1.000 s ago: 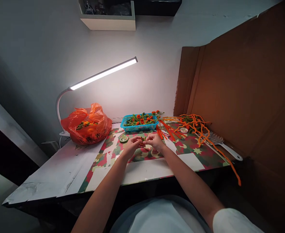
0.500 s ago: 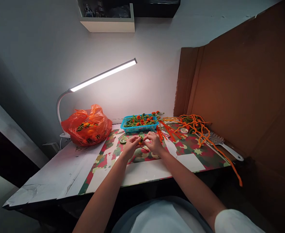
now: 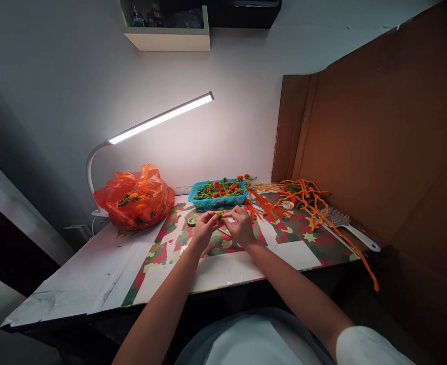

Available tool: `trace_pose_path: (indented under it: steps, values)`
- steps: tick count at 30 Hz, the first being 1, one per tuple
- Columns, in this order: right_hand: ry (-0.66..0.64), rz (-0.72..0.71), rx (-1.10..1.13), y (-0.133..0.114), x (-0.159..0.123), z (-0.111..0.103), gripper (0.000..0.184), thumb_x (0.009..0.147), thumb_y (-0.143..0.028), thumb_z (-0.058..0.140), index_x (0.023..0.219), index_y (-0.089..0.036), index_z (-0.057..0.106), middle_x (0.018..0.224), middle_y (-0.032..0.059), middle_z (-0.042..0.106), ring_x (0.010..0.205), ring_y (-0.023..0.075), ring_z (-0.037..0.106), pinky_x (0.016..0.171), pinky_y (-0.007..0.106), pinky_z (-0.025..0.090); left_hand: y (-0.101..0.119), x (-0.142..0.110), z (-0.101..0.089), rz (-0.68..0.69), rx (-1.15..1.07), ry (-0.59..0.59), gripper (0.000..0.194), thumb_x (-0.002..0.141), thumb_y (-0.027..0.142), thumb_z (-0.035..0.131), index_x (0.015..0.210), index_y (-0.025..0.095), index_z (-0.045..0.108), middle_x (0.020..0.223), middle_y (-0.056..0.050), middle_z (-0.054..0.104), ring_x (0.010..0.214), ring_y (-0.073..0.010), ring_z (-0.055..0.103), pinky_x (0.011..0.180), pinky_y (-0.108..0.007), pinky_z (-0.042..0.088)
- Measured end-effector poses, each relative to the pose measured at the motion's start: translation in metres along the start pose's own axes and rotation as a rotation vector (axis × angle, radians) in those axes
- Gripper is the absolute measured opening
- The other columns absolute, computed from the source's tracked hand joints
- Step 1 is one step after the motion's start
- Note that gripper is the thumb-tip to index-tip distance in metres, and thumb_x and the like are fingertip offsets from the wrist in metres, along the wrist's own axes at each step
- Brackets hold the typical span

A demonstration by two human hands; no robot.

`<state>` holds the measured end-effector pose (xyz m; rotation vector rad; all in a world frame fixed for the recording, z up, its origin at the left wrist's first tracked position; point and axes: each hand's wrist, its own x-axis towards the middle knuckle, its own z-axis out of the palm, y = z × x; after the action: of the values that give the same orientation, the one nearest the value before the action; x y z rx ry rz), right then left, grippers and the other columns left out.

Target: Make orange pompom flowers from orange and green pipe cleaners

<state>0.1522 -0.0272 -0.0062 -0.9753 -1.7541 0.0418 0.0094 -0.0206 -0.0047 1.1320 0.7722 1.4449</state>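
Both hands meet over the middle of the table, in front of the blue basket (image 3: 218, 203). A small orange-and-green fuzzy flower (image 3: 219, 215) is pinched in the fingertips of my left hand (image 3: 205, 230). From the other side, my right hand (image 3: 242, 228) has its thumb and fingers closed at the flower's right end; its fingers partly hide the contact. A roll of green tape (image 3: 193, 220) lies just beyond my left hand. Inside the basket are several orange fuzzy flowers (image 3: 216, 184) on green stems.
An orange plastic bag (image 3: 136, 203) with yellow-orange flowers sits left, beside a lit desk lamp (image 3: 162, 118). To the right lie orange strips (image 3: 271, 207), tangled orange pipe cleaners (image 3: 310, 195) and a white-handled brush (image 3: 362, 238). A cardboard sheet (image 3: 368, 132) stands along the right side.
The flower has turned in my fingers, from more upright to lying more sideways. My right fingers have shifted slightly and lie straighter against it. The view has moved a little.
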Motion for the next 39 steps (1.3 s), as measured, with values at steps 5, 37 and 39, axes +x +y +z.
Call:
trace_pose_path:
  steps: [5,37,39]
  values:
    - [0.007,-0.014,-0.03,-0.002,-0.002,0.0,0.011,0.085,-0.022,0.056,0.08,-0.021,0.065,0.077,0.0024,0.055,0.08,0.0178,0.049,0.076,0.034,0.028,-0.001,-0.002,-0.001,0.047,0.067,-0.039,0.029,0.065,0.038,0.075,0.078,0.016,0.061,0.091,-0.004,0.068,0.078,-0.0145,0.063,0.075,-0.032,0.055]
    - [-0.056,-0.092,-0.219,0.006,0.004,0.003,0.017,0.092,-0.022,0.045,0.084,-0.018,0.059,0.085,0.005,0.056,0.082,0.0192,0.046,0.073,0.032,0.029,-0.004,0.001,-0.007,-0.046,0.258,-0.094,0.041,0.064,0.051,0.072,0.081,0.014,0.069,0.082,-0.006,0.068,0.079,-0.0199,0.065,0.071,-0.032,0.055]
    - [-0.059,-0.092,-0.178,0.005,0.004,0.002,0.016,0.091,-0.022,0.046,0.084,-0.018,0.059,0.086,0.005,0.056,0.082,0.019,0.046,0.073,0.032,0.03,-0.004,0.002,-0.008,-0.028,0.204,-0.095,0.041,0.065,0.05,0.072,0.084,0.015,0.07,0.086,-0.006,0.068,0.08,-0.0188,0.064,0.075,-0.034,0.054]
